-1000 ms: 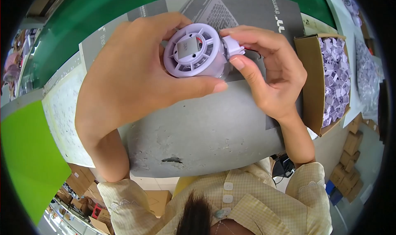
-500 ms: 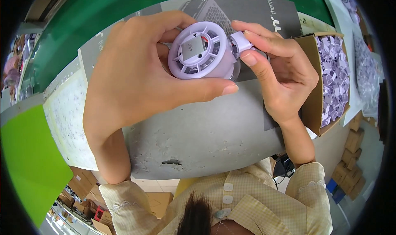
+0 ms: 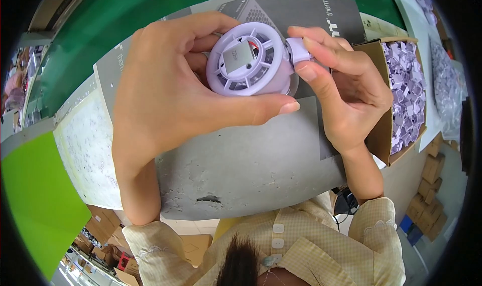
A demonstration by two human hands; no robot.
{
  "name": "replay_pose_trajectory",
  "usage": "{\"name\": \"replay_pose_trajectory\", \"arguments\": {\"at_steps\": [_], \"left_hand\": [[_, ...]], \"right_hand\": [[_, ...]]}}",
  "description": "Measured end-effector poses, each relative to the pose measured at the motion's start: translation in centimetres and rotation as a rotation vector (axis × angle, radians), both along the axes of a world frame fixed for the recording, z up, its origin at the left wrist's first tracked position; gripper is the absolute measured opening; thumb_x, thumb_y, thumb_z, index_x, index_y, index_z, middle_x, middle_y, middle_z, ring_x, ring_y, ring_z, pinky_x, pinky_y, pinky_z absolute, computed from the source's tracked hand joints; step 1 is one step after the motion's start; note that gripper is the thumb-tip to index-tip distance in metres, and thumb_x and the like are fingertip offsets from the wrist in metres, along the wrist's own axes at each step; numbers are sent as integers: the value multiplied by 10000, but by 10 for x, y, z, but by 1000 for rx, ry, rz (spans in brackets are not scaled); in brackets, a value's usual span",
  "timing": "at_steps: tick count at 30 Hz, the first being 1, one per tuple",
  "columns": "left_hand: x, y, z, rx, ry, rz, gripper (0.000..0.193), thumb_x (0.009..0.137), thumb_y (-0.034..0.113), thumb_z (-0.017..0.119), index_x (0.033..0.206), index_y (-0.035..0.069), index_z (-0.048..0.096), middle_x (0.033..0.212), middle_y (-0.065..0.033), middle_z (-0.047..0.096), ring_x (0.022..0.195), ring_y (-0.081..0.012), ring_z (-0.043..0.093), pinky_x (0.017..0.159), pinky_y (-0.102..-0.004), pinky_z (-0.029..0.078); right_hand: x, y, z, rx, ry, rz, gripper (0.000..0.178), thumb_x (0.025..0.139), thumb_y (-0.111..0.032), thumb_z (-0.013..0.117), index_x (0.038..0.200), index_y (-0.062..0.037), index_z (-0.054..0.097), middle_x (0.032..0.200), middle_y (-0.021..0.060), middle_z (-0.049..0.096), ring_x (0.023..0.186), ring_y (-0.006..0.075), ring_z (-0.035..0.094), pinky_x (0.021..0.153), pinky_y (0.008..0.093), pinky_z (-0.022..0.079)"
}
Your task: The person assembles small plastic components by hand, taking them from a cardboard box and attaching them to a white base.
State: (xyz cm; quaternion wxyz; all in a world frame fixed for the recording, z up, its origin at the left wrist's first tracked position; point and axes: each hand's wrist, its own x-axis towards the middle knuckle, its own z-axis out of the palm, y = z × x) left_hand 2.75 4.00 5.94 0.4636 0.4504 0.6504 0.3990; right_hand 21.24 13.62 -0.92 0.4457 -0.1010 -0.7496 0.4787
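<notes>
A round lavender plastic fan housing (image 3: 246,61), with a spoked ring and a grey square plate at its hub, is held over the grey work surface. My left hand (image 3: 165,92) wraps it from the left, with the thumb along its lower side. A bit of red wire shows inside, by the plate. My right hand (image 3: 349,82) pinches a small lavender plastic part (image 3: 298,50) between thumb and fingers. That part meets the housing's right side; whether it is seated there, I cannot tell. The far side of the housing is hidden.
To the right stands a cardboard box (image 3: 380,92) full of small lavender parts (image 3: 405,97). Under my hands lies a grey printed sheet (image 3: 251,150) with a torn spot near the front edge. Beyond it is a green surface (image 3: 100,50); cartons (image 3: 427,210) sit at lower right.
The small part has shifted slightly right and sits more squarely against the housing's side. Both hands and the housing have moved a little to the right.
</notes>
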Motion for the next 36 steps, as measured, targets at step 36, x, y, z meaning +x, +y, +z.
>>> {"name": "replay_pose_trajectory", "arguments": {"at_steps": [36], "left_hand": [[6,0,-10,505,476,13,692,589,140,921,1201,39,614,989,-55,719,863,-107,687,693,-214,545]], "right_hand": [[6,10,13,649,-65,-313,493,691,61,756,1135,25,545,1079,222,699,1059,282,562,878,358,500]]}}
